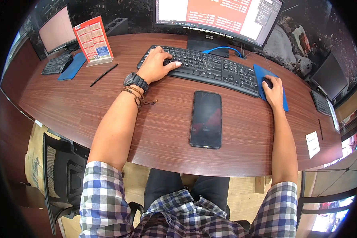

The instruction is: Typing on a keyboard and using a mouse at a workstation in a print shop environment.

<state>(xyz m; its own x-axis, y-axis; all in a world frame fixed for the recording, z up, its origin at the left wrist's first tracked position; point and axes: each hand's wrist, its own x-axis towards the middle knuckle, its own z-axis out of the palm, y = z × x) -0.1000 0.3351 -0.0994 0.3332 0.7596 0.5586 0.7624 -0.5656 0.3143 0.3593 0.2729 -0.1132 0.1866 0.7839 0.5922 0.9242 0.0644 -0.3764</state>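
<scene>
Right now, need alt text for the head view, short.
Seen from above, a seated person's left hand rests on a black keyboard while the right hand covers a mouse on a blue mouse pad. A dark phone lies between the forearms on a wooden desk, below a monitor.

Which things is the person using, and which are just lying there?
In use:
left hand on black keyboard
right hand on mouse, blue mouse pad
monitor

Lying about:
phone
black pen
red card stand
paper slip
</scene>
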